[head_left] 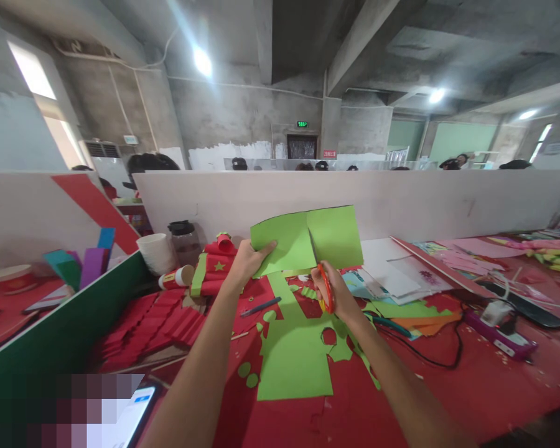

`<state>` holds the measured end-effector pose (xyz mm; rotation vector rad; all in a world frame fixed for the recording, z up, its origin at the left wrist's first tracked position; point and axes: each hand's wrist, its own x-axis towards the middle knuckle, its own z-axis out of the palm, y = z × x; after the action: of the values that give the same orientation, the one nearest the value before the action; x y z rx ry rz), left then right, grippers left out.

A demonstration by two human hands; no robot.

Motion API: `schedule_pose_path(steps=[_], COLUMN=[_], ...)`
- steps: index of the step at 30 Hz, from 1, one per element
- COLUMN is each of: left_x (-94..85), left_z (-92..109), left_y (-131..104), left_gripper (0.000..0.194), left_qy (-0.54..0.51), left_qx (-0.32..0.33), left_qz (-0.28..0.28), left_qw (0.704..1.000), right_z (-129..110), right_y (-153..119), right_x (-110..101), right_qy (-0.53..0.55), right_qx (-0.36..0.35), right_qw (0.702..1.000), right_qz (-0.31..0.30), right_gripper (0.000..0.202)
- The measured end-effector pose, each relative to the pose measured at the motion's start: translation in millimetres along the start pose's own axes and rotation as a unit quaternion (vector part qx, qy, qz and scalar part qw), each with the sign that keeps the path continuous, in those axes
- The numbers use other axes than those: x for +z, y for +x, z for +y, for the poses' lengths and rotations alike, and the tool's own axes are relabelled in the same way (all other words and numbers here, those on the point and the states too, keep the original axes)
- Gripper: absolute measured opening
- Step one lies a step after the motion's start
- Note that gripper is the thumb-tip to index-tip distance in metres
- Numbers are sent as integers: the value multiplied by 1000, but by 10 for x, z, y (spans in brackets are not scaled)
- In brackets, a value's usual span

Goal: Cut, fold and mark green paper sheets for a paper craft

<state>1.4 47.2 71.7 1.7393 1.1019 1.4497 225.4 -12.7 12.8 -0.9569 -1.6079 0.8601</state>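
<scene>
A bright green sheet of paper (284,239) is held up above the table. My left hand (252,256) pinches its left edge, thumb on the near face. My right hand (333,289) is closed round orange-handled scissors (326,287), whose blades sit in a cut running up the sheet. Below lies a larger green piece (296,361) on the red table, with small green scraps and round cut-outs around it. A dark pen-like stick (260,307) rests behind that piece, left of my right hand.
Red folded strips (156,323) are piled to the left, near a stack of white cups (156,252) and a dark-lidded jar (182,239). A phone (135,417) lies at the lower left. White papers (401,277), a purple power strip (501,336) and its black cable occupy the right. A white partition (205,199) stands behind.
</scene>
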Motion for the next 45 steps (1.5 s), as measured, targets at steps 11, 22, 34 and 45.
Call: schedule_pose_path(steps=[11,22,34,45], left_x=[27,41,36,40], left_z=[42,111,96,99], left_y=[-10,-50,-59,-48], left_gripper=[49,53,50,47], left_qy=[-3,-12,-14,-2], left_qx=[9,13,0,4], left_qz=[2,-20,-19,-23], left_qw=[1000,1000,1000,1000], right_z=[1,-27,-66,-99], right_y=[8,-17,-47,-60], right_x=[14,-2,-23,-66], right_qy=[8,7,-3,29], right_qx=[3,5,-4,26], right_qw=[1000,1000,1000,998], right_qz=[20,12,3,-41], right_gripper=[44,46,43,48])
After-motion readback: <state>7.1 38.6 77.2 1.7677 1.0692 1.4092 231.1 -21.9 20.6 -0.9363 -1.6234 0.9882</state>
